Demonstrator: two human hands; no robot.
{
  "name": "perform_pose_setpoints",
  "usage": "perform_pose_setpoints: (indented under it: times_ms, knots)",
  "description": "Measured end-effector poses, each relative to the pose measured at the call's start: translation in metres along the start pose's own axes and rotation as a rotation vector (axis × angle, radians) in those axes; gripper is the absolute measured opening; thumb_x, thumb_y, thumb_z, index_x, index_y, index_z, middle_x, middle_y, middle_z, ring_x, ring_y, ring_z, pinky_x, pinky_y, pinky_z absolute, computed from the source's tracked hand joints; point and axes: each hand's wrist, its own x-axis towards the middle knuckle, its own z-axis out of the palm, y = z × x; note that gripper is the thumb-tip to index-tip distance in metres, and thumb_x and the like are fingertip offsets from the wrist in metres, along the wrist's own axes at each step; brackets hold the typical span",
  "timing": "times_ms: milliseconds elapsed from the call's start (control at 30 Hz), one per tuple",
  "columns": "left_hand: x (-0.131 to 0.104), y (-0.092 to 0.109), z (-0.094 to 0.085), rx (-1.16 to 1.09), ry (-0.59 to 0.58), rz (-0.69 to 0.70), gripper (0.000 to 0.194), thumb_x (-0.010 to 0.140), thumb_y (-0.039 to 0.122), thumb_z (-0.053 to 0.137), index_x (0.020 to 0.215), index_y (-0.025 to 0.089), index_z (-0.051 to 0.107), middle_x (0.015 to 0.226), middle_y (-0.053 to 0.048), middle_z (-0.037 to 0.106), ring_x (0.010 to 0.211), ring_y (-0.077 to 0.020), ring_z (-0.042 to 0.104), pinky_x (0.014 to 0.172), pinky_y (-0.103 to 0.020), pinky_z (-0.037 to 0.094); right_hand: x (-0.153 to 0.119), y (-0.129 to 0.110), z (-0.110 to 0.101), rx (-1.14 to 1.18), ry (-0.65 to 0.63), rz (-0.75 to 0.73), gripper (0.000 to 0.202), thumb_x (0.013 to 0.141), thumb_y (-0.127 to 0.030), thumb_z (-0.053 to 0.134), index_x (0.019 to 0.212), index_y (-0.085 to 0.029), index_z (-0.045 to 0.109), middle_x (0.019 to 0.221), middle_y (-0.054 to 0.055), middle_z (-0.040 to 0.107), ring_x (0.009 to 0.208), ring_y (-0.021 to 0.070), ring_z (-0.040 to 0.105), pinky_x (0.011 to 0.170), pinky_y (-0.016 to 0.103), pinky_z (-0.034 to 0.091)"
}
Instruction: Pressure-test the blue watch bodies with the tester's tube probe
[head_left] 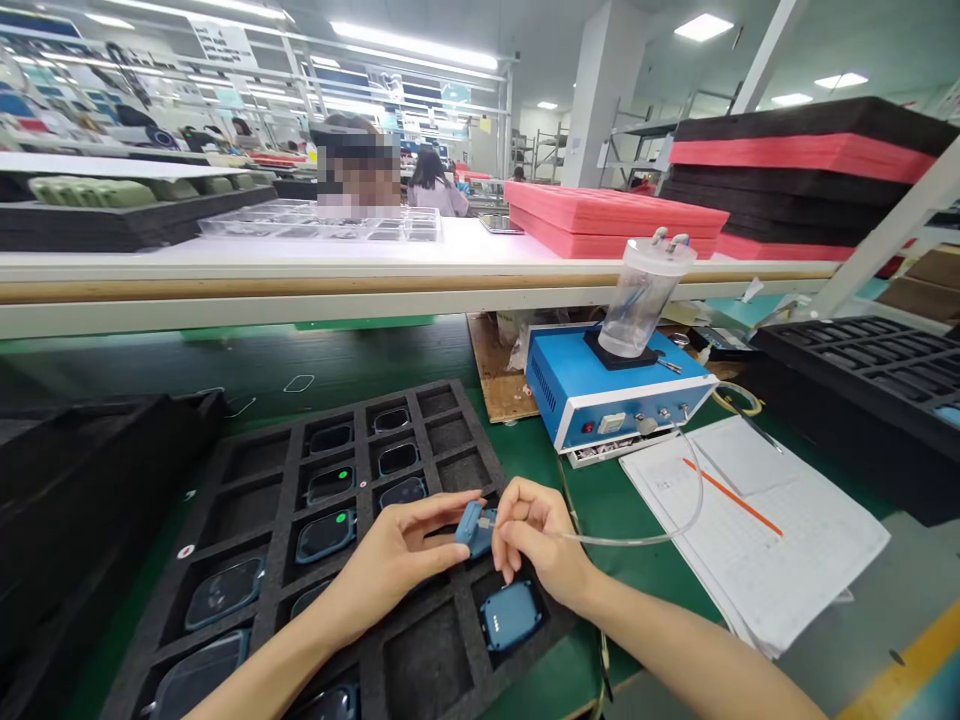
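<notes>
My left hand (405, 545) pinches a small blue watch case (468, 523) on edge between thumb and fingers, above the black foam tray (289, 550). Close beside it, my right hand (536, 535) has its fingers closed around the end of a thin clear tube (630, 542). A small pale tip shows between the fingers and the case, but whether it touches the case I cannot tell. Below my right hand, another blue watch case (511, 614) lies in a tray pocket with metal contacts showing. Several dark-glass watch faces (328, 535) sit in other pockets.
Behind the tray, a blue control box (622, 385) carries a clear cylinder (646, 300); the tube runs to its front. Papers (757, 540) with an orange stick (733, 497) lie right. Black foam trays flank both sides. A shelf (375, 290) crosses above, holding red foam (615, 215).
</notes>
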Motion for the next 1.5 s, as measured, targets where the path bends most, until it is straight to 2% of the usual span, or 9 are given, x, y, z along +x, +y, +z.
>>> perform_pose_setpoints:
  times_ms: [367, 700, 1000, 1500]
  knots:
    - [0.0001, 0.0000, 0.0004, 0.009, 0.027, -0.001, 0.044, 0.064, 0.020, 0.075, 0.107, 0.019, 0.066, 0.107, -0.006, 0.069, 0.106, -0.0266, 0.058, 0.098, -0.039, 0.042, 0.0002, -0.0010, 0.0016, -0.005, 0.010, 0.014, 0.005, 0.063, -0.018, 0.052, 0.065, -0.018, 0.047, 0.040, -0.006, 0.054, 0.028, 0.0057, 0.037, 0.033, 0.017, 0.033]
    - [0.0005, -0.0012, -0.0010, 0.000, -0.022, 0.017, 0.043, 0.068, 0.017, 0.072, 0.110, 0.024, 0.064, 0.108, -0.003, 0.068, 0.104, -0.0235, 0.059, 0.094, -0.034, 0.045, 0.0008, 0.0009, 0.0011, 0.001, 0.011, 0.010, 0.005, 0.062, -0.016, 0.051, 0.065, -0.018, 0.048, 0.040, -0.006, 0.054, 0.028, 0.0057, 0.036, 0.032, 0.017, 0.033]
    - [-0.0012, 0.0019, 0.0010, 0.027, 0.004, 0.043, 0.045, 0.065, 0.020, 0.074, 0.109, 0.017, 0.065, 0.106, -0.007, 0.069, 0.105, -0.0264, 0.058, 0.097, -0.038, 0.042, 0.0009, 0.0024, 0.0017, 0.001, 0.019, -0.001, 0.005, 0.062, -0.015, 0.051, 0.065, -0.018, 0.048, 0.041, -0.006, 0.055, 0.028, 0.0057, 0.036, 0.032, 0.016, 0.033]
    - [-0.0080, 0.0010, 0.0039, -0.007, -0.021, 0.115, 0.044, 0.067, 0.017, 0.074, 0.110, 0.019, 0.064, 0.101, -0.006, 0.070, 0.098, -0.0225, 0.060, 0.089, -0.032, 0.045, 0.0008, 0.0060, 0.0021, -0.008, -0.012, -0.038, 0.005, 0.063, -0.014, 0.052, 0.065, -0.017, 0.048, 0.040, -0.006, 0.054, 0.028, 0.0054, 0.036, 0.032, 0.016, 0.033]
